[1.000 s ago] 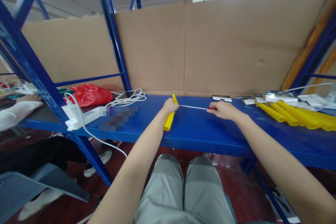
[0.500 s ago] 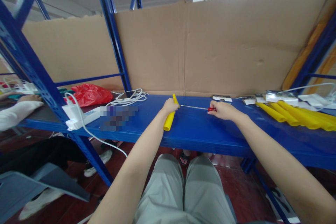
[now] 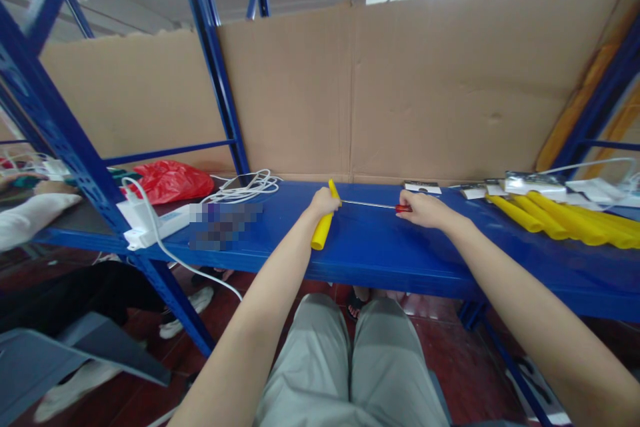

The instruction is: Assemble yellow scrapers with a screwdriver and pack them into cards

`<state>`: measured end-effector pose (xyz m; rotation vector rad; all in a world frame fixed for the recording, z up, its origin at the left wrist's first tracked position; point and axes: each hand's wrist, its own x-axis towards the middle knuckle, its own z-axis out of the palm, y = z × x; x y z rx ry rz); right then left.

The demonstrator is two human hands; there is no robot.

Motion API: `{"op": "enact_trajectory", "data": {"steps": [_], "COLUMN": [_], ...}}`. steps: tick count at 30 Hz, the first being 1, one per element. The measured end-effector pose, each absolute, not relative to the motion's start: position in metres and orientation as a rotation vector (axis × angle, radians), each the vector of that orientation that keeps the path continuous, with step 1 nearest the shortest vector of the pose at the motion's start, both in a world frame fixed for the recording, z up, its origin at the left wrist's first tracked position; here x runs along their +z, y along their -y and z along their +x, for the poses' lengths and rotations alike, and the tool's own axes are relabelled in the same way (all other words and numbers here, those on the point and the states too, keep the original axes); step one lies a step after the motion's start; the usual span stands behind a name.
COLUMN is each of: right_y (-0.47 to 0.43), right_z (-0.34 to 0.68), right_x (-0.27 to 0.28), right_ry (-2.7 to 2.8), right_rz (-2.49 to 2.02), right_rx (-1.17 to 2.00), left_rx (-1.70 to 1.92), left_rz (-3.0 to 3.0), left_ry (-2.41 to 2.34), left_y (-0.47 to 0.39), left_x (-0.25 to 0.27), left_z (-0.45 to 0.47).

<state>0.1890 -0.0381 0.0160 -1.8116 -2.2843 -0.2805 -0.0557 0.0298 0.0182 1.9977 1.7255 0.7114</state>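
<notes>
My left hand (image 3: 324, 202) is closed around a yellow tube (image 3: 323, 232) that lies on the blue shelf top (image 3: 380, 247). The tube's near end sticks out below my fist and its far end above it. In my right hand (image 3: 423, 209) is the red handle of a screwdriver (image 3: 370, 204), gripped by closed fingers. Its long metal shaft runs left to the tube, with the tip at the side of the tube by my left fingers. How far the tip goes in is hidden.
At the right lie several yellow tubes (image 3: 560, 217) and small boxes (image 3: 535, 182). To the left are a white power strip (image 3: 165, 223), coiled white cable (image 3: 260, 181) and a red plastic bag (image 3: 175, 180). Cardboard (image 3: 425, 87) walls the back. Another person's sleeve (image 3: 40, 213) shows at far left.
My hands, the yellow tube and the screwdriver stay almost in place. The view has shifted very slightly, and a foot under the shelf has moved a little to the right.
</notes>
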Motion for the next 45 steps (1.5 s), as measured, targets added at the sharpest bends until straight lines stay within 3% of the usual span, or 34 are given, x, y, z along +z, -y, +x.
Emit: {"op": "enact_trajectory", "data": {"steps": [11, 18, 27, 36, 45], "right_y": [0.0357, 0.0384, 0.0353, 0.0397, 0.0389], "right_z": [0.1928, 0.1898, 0.1918, 0.1879, 0.1886], "right_x": [0.0153, 0.0168, 0.0140, 0.0171, 0.0175], "right_ry": [2.318, 2.297, 2.343, 2.274, 2.307], "right_rz": [-1.794, -1.808, -1.777, -1.839, -1.781], "right_rx": [-0.188, -0.344, -0.189, -0.407, -0.274], "left_rx": [0.717, 0.732, 0.731, 0.723, 0.705], "left_rz": [1.987, 1.981, 1.969, 1.989, 1.996], "left_ry": [-1.724, -1.714, -1.694, -1.727, -1.733], "left_y": [-0.0271, -0.0278, -0.0265, -0.0265, -0.0249], "left_x": [0.0194, 0.0186, 0.0192, 0.0197, 0.0219], "left_z": [-0.0555, -0.0552, -0.0556, -0.0553, -0.0550]}}
